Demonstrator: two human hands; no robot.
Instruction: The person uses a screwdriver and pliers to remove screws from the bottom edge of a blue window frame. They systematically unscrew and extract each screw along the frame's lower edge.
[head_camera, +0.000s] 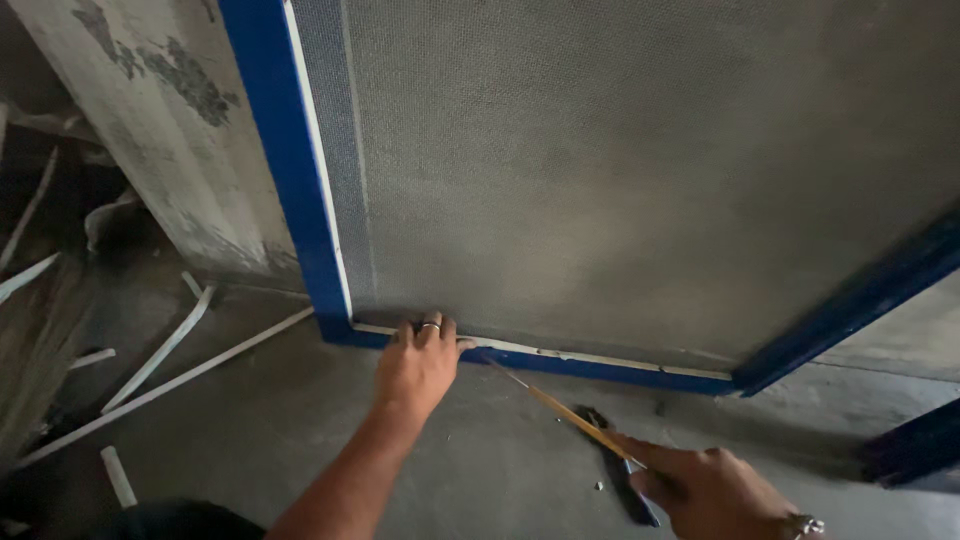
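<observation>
Head view: thin yellow-handled tool (560, 405) ran from right hand (715, 490), which gripped it, to blue screen frame (600, 367) bottom rail, tip prob. at white strip (590, 357). Left hand (418, 362) pressed fingers flat on rail w/ nothing held. Grey mesh (640, 170) above; white strips (165, 350) on floor at left.

Both forearms bare, no sleeves in view. Left hand (418, 362): 1 silvery ring on a finger, plain band as far as the blur allows. Right hand (712, 492): metallic watch or bracelet at wrist, cut off by frame edge. Dark clothing at bottom left.
</observation>
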